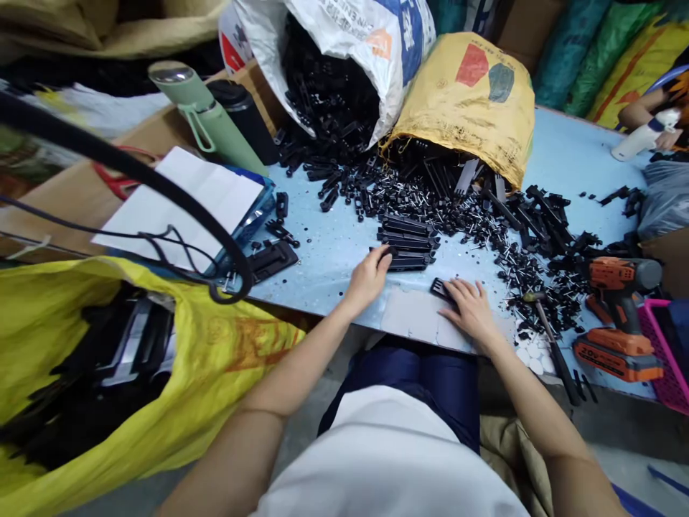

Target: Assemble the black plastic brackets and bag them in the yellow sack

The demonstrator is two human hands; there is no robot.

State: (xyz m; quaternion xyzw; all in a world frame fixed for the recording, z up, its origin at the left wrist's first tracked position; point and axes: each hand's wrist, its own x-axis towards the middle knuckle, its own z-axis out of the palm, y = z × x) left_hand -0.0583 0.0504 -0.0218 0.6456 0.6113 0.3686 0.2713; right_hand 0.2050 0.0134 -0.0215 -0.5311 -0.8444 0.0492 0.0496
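My left hand (370,276) rests on the light blue table (328,251), its fingers curled onto the near end of a stack of flat black plastic parts (406,240). My right hand (471,309) lies palm down with fingers spread, its fingertips on a small black plastic piece (441,289) near the table's front edge. Loose black parts and small pins (484,222) are scattered beyond both hands.
A white sack (371,43) and a yellow sack (474,100) spill black parts at the back. Green and black flasks (209,115), papers on a blue case (188,201), a yellow bag (161,388) at left. An orange drill (619,316) and hammer (549,337) at right. Another person's arm (646,115) at far right.
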